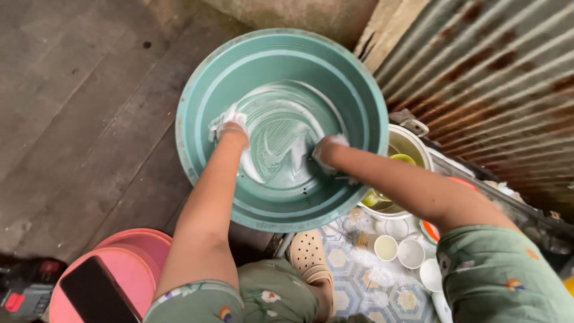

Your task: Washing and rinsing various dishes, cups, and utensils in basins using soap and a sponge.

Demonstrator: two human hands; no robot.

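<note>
Far left, at the bottom edge, a black-and-red object (24, 287) sits partly out of frame on the grey plank floor (78, 107), which runs open and bare up the whole left side. Next, a pink plastic tub (140, 248) with a dark phone (95, 293) lying on its rim, just beside the person's left arm. Centre — a large teal plastic basin (281, 128), tilted toward the camera, its far rim near a concrete wall foot and its near rim above a beige perforated clog (309, 254). Left hand (230, 125) is inside the basin at the left wall, covered in white suds; whether it grips a cloth or sponge cannot be told. Right hand (327, 149) is also inside, lower right of the soapy bottom, sudsy, its grip hidden too. The hands are apart, with the smeared basin floor between them. Right of the basin, tight against its rim — a metal pot (406, 152) holding yellowish water, then small white cups (397, 248) on patterned tile, hemmed in by rusted corrugated sheet (490, 78).
</note>
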